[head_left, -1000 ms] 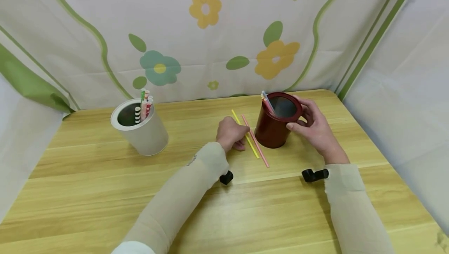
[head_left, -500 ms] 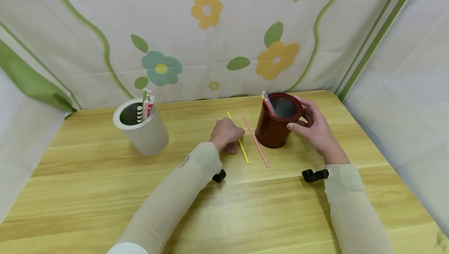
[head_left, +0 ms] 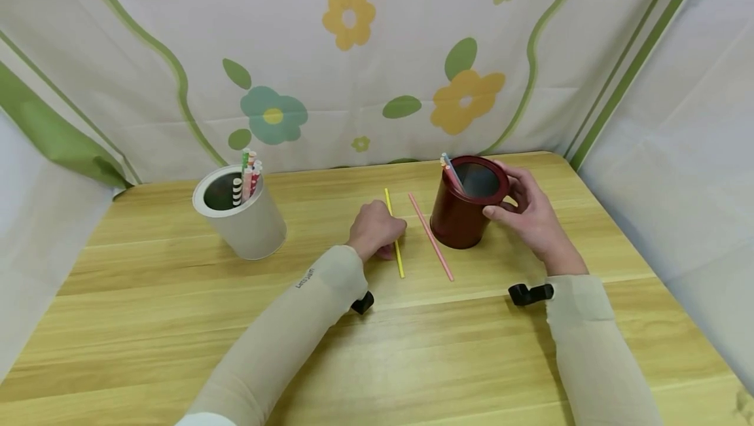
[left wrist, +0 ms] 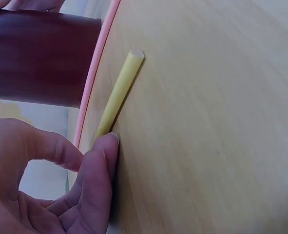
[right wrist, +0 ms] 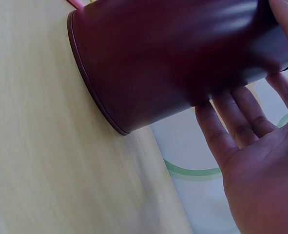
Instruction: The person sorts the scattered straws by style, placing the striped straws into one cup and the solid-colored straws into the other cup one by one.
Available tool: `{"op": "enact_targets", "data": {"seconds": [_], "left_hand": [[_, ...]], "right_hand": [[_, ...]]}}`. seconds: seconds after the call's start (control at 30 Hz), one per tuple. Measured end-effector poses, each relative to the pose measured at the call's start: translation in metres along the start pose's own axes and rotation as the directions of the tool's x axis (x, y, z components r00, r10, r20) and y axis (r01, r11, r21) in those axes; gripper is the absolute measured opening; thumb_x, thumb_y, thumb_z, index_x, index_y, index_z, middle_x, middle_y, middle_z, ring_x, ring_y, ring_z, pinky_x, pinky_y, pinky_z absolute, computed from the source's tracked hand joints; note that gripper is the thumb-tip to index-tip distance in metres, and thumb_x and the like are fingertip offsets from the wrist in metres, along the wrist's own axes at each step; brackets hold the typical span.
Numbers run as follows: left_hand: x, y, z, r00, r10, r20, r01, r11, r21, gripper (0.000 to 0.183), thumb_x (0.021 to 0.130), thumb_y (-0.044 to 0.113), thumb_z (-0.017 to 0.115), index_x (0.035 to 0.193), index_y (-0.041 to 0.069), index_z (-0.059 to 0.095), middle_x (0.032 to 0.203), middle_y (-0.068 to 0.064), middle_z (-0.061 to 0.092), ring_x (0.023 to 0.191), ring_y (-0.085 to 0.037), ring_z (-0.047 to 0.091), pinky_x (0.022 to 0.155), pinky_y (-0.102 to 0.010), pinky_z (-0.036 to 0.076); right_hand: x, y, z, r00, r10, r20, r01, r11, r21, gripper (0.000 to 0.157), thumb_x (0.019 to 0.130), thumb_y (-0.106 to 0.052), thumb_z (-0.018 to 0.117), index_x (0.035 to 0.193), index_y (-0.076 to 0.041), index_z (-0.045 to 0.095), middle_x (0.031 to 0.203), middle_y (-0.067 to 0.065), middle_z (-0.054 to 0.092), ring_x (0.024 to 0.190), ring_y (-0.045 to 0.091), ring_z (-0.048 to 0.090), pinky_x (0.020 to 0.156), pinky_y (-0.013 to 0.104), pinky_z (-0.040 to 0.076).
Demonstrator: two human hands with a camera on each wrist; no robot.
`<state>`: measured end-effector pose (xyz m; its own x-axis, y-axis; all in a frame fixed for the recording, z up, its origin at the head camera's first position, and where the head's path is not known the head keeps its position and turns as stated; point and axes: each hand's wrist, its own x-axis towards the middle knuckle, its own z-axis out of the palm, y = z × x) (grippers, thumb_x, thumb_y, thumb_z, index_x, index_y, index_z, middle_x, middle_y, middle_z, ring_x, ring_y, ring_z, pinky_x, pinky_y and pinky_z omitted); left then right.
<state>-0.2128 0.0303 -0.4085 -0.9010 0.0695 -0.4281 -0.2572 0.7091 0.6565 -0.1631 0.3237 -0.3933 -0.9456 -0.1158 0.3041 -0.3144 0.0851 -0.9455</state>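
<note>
With thumb and fingertips, my left hand [head_left: 376, 228] pinches a yellow straw [head_left: 398, 259] that lies on the table. In the left wrist view, one end of that yellow straw [left wrist: 120, 92] sticks out past the fingers. A pink straw [head_left: 432, 239] lies to its right. My right hand [head_left: 533, 220] holds a dark red cylindrical holder [head_left: 455, 222] from its right side, thumb in front and fingers behind. The holder stands upright, with several straws [head_left: 452, 176] leaning at its left rim. In the right wrist view, fingertips touch the dark red wall [right wrist: 148, 63].
On the left of the wooden table [head_left: 147, 321] stands a white holder [head_left: 254, 230] with several striped and coloured straws [head_left: 247, 184]. A flower-patterned curtain [head_left: 353, 86] hangs along the table's back edge.
My left hand has slid the yellow straw to the left, away from the pink straw. The right hand and the dark red holder have stayed in place.
</note>
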Motion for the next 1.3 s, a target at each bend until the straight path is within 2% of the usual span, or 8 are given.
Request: {"op": "enact_targets", "data": {"seconds": [0.27,0.37,0.5,0.67,0.87,1.07,1.2,1.3], "left_hand": [[0.018,-0.014,0.004,0.999,-0.001,0.042,0.006,0.994,-0.111,0.018,0.09,0.011,0.06,0.076,0.003,0.068,0.055,-0.009,0.067,0.047,-0.027,0.072,0.051,-0.04,0.064],[0.004,-0.011,-0.001,0.999,0.021,0.041,-0.014,0.986,-0.166,0.023,0.094,0.01,0.061,0.076,-0.001,0.07,0.057,-0.01,0.067,0.046,-0.025,0.071,0.052,-0.039,0.065],[-0.024,-0.005,-0.011,0.998,0.056,0.024,-0.049,0.971,-0.235,0.034,0.1,0.011,0.061,0.07,-0.003,0.069,0.056,-0.009,0.064,0.043,-0.019,0.066,0.05,-0.033,0.063],[-0.033,-0.008,-0.013,0.997,0.076,0.019,-0.068,0.96,-0.273,0.038,0.103,0.014,0.06,0.071,-0.004,0.071,0.055,-0.008,0.065,0.044,-0.016,0.066,0.049,-0.029,0.061],[-0.04,-0.009,-0.015,0.998,0.068,0.001,-0.063,0.934,-0.352,0.027,0.104,0.014,0.063,0.089,-0.007,0.072,0.065,-0.013,0.071,0.049,-0.016,0.069,0.055,-0.032,0.065],[-0.046,-0.01,-0.018,0.996,0.066,-0.055,-0.084,0.889,-0.45,0.016,0.105,0.012,0.068,0.106,-0.004,0.071,0.082,-0.018,0.078,0.061,-0.019,0.076,0.062,-0.034,0.067],[-0.047,-0.01,-0.021,0.996,0.058,-0.068,-0.085,0.854,-0.513,0.014,0.104,0.011,0.07,0.108,-0.002,0.07,0.087,-0.018,0.078,0.065,-0.019,0.076,0.067,-0.036,0.068],[-0.047,-0.01,-0.023,0.996,0.057,-0.068,-0.084,0.84,-0.536,0.013,0.104,0.011,0.07,0.108,-0.001,0.071,0.087,-0.015,0.076,0.065,-0.017,0.075,0.071,-0.039,0.069]], "right_hand": [[0.0,0.001,0.001,1.0,0.007,0.003,-0.007,1.0,-0.01,0.076,0.094,0.016,0.07,0.16,-0.013,0.047,0.147,-0.002,0.059,0.13,0.011,0.059,0.101,0.012,0.054],[0.0,0.002,0.001,1.0,0.003,0.002,-0.003,1.0,-0.008,0.077,0.094,0.017,0.07,0.16,-0.013,0.047,0.147,0.0,0.059,0.131,0.011,0.059,0.101,0.012,0.054],[0.0,0.002,-0.001,1.0,0.0,0.0,0.0,1.0,-0.011,0.077,0.094,0.017,0.07,0.161,-0.013,0.046,0.146,-0.004,0.06,0.13,0.01,0.059,0.101,0.012,0.054],[-0.002,0.001,-0.001,1.0,0.007,-0.001,-0.007,1.0,-0.01,0.078,0.094,0.017,0.07,0.161,-0.013,0.046,0.145,-0.007,0.06,0.129,0.007,0.059,0.101,0.011,0.054],[-0.003,0.0,-0.001,1.0,0.01,-0.002,-0.01,1.0,-0.007,0.078,0.094,0.017,0.069,0.161,-0.014,0.045,0.145,-0.007,0.059,0.13,0.007,0.059,0.101,0.011,0.053],[-0.002,0.001,0.0,1.0,0.008,0.005,-0.008,1.0,-0.002,0.079,0.094,0.018,0.069,0.162,-0.014,0.045,0.145,-0.008,0.059,0.13,0.006,0.059,0.101,0.011,0.054],[-0.001,0.001,0.0,1.0,0.005,0.008,-0.005,1.0,0.0,0.078,0.094,0.018,0.069,0.162,-0.014,0.045,0.145,-0.007,0.06,0.13,0.007,0.059,0.101,0.012,0.054],[0.0,0.001,0.001,1.0,0.002,0.008,-0.002,1.0,-0.002,0.078,0.094,0.018,0.069,0.161,-0.013,0.045,0.145,-0.007,0.06,0.129,0.007,0.059,0.101,0.011,0.054]]}}
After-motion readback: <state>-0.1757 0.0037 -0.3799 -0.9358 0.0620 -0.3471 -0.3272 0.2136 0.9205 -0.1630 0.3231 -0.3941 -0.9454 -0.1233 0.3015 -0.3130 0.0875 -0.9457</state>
